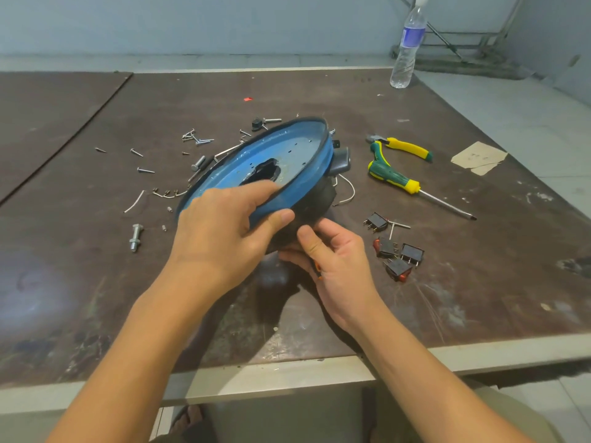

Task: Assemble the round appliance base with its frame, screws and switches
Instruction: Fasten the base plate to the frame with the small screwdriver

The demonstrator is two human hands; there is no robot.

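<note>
The round blue base point(287, 151) is tilted up on its near edge at the table's middle, with a jagged dark hole in its floor and a black frame point(316, 199) under its right side. My left hand point(224, 231) grips its near rim, thumb outside and fingers inside. My right hand point(332, 260) pinches a small orange and black switch point(317, 267) against the black underside. Several black switches point(396, 254) lie to the right. Loose screws point(198, 139) lie scattered at the left behind the base.
A green and yellow screwdriver point(396, 177) and yellow-handled pliers point(403, 147) lie right of the base. A large bolt point(135, 236) lies at the left. A water bottle point(407, 46) stands at the far right corner. A cardboard scrap point(479, 156) is at the right.
</note>
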